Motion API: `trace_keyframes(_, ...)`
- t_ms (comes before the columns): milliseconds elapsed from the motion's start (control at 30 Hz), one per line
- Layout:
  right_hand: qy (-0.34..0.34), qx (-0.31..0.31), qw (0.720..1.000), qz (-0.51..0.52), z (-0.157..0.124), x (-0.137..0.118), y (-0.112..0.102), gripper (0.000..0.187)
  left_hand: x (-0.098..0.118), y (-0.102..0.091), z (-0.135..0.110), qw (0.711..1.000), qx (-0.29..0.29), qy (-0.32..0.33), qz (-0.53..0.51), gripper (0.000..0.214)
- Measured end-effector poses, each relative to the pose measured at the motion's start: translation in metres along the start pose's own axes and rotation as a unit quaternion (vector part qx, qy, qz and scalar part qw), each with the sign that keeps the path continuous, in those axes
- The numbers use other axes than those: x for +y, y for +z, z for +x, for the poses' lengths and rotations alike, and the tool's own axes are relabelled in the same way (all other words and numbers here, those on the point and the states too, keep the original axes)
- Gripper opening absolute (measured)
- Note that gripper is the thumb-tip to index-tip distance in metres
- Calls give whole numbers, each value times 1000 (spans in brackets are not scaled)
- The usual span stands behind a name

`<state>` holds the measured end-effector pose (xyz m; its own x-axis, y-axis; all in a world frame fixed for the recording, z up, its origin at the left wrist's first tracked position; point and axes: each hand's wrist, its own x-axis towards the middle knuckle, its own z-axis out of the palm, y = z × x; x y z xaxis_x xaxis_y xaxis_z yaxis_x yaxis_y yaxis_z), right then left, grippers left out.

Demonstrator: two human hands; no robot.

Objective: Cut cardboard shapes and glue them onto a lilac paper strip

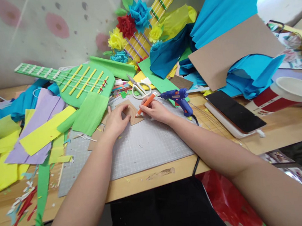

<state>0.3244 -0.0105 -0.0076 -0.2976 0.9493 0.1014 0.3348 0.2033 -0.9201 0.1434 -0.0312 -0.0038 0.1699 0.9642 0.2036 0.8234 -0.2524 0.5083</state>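
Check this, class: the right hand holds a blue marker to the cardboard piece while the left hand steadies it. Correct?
Not quite. In the head view the marker in the right hand is orange, not blue. Its tip meets the cardboard piece, which the left hand steadies.

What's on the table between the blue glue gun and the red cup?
In the head view, a black phone on a white slab lies between the blue glue gun and the red cup, on the wooden table.

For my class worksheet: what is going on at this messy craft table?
A person works at a cutting mat. The left hand presses a small cardboard piece flat, while the right hand holds an orange cutter with its tip on it. Scissors and a blue glue gun lie just behind.
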Motion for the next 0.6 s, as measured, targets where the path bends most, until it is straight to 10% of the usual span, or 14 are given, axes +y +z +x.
trace_keyframes(600, 27, 68, 997, -23, 3, 5, -8, 12, 6, -4, -3, 998, -39, 43, -32, 40)
